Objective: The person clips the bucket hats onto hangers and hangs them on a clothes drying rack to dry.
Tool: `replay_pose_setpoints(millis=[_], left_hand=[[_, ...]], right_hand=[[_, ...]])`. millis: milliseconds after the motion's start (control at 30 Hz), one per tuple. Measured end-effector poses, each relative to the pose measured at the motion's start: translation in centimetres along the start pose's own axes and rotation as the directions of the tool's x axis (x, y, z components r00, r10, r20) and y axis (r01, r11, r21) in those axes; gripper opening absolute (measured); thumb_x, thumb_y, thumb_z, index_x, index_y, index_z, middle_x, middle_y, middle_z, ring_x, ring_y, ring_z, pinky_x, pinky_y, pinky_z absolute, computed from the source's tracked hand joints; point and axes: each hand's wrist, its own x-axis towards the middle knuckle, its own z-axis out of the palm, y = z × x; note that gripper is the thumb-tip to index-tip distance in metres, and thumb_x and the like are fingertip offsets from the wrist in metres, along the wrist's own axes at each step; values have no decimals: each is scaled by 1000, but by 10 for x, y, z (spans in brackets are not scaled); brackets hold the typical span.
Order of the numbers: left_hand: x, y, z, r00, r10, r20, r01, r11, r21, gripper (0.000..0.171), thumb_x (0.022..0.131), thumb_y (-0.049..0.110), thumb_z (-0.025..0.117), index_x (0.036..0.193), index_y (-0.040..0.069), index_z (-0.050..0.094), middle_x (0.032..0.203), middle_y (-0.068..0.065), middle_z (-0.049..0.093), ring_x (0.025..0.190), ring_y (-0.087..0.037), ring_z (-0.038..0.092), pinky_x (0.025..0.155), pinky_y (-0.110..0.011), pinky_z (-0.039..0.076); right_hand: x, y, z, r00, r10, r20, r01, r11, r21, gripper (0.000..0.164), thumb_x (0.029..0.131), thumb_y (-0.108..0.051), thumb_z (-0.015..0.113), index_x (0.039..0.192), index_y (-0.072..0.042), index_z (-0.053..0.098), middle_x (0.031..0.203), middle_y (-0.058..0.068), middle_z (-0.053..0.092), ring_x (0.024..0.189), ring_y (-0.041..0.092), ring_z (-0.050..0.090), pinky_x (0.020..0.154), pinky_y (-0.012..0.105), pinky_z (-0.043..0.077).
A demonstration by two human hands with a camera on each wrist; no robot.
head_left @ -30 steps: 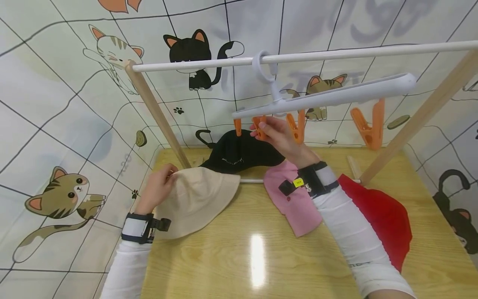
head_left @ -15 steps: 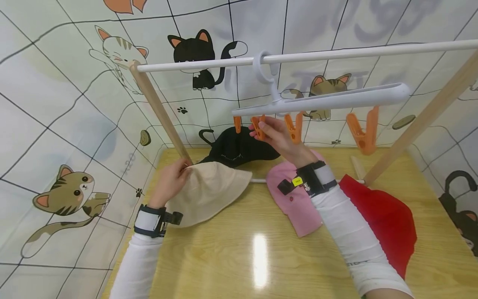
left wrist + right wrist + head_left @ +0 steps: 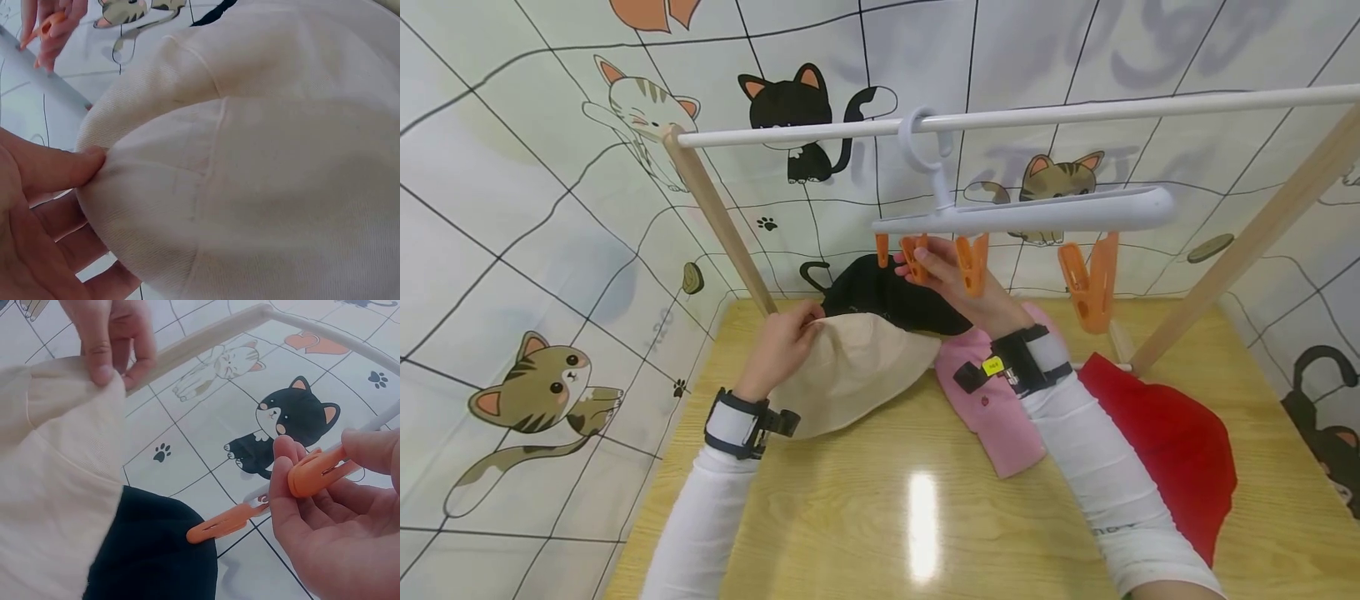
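My left hand (image 3: 782,346) pinches the edge of a cream bucket hat (image 3: 861,367) between thumb and fingers. In the left wrist view the hat's seamed cloth (image 3: 262,162) droops from that grip. My right hand (image 3: 966,283) holds an orange clip (image 3: 914,260) under a pale grey hanger (image 3: 1037,215), thumb on one side and fingers on the other. Beside it, the leftmost orange clip (image 3: 219,524) overlaps a black hat (image 3: 162,537) in the right wrist view. The cream hat partly covers the black one.
The hanger hooks over a white rod (image 3: 812,130) between wooden posts (image 3: 718,217). Two more orange clips, one at mid-hanger (image 3: 973,265) and one farther right (image 3: 1090,283), hang from it. A pink hat (image 3: 992,408) and red hat (image 3: 1172,450) lie on the wooden table (image 3: 850,517).
My left hand has moved right and slightly up, bringing the cream hat nearer the clips. The hanger has swung, its right end shifting left and lower. My right hand has stayed at its clip.
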Motion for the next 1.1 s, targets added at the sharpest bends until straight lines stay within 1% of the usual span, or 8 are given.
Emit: replay_pose_setpoints(millis=[133,233,367,433,533,733,900,1100], left_hand=[[9,10,4,1000,17,4,-17,1000,-14,5,90,-2,62,94,0,61,79,-12,64,65,-23,55,60,-35,45],[14,17,8,1000,13,17,-13,1000,-20,5,90,-2,62,94,0,61,79,-12,63,66,-24,54,61,-35,44],[23,23,10,999,12,33,-11,1000,-23,5,91,-1,62,95,1,61,78,-11,62,65,-23,52,60,-34,43],[27,26,10,999,23,42,-22,999,-23,5,91,-1,62,95,1,61,77,-10,62,64,-22,52,59,-34,42],[33,30,10,997,39,61,-38,999,-21,5,90,0,62,94,2,61,74,-8,60,61,-20,51,57,-32,41],[46,42,11,993,53,110,-51,998,-24,4,90,0,62,94,2,62,74,-7,62,60,-19,51,58,-32,42],[56,52,18,993,58,100,-54,997,-47,4,90,1,62,93,2,63,72,-7,62,59,-18,52,57,-32,42],[67,64,27,994,40,101,-34,997,-63,3,90,2,61,93,1,61,75,-7,64,64,-20,55,60,-33,43]], right_hand=[[0,0,-1,1000,4,3,-4,1000,15,29,102,-1,38,119,-12,59,111,9,56,99,24,58,92,29,46],[2,0,-2,1000,2,6,-2,1000,2,30,102,-1,38,117,-16,60,112,9,56,100,25,58,92,30,47],[4,0,-3,1000,-1,21,1,1000,-18,30,102,0,37,120,-13,57,112,7,55,102,25,57,95,33,45],[5,0,-4,999,-3,32,3,1000,-24,30,102,1,36,121,-10,56,111,7,55,102,25,57,97,36,44],[6,-1,-5,999,1,42,0,1000,-20,32,102,2,35,122,-10,57,108,8,57,100,24,59,97,38,44],[6,-2,-9,999,27,41,-26,1000,-10,31,102,-1,37,125,-9,56,116,13,53,104,26,59,98,39,43],[5,-3,-11,999,39,33,-39,999,13,29,102,1,39,112,-13,63,115,12,54,106,28,56,97,39,44],[8,-4,-13,997,-21,74,20,1000,18,27,100,3,44,110,-12,64,106,10,56,100,24,51,93,34,43]])
